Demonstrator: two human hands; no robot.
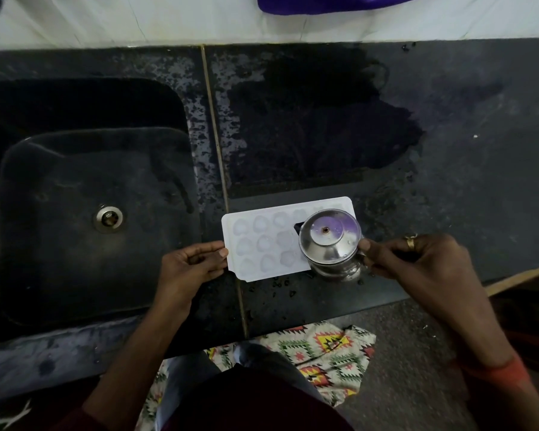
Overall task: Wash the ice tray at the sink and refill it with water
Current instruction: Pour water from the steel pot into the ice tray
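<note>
One dimpled white tray (pixel 262 244), steel pot (pixel 328 242)

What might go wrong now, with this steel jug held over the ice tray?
The steel jug hides the right cells of the ice tray, so water may overflow there unseen. The left hand pinches only the tray's left edge on a wet counter, so it could slide or tilt and spill.

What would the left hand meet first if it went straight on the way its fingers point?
The left hand points right and pinches the left edge of the tray. Past it, the jug in the right hand comes first, though its height over the tray is unclear.
</note>
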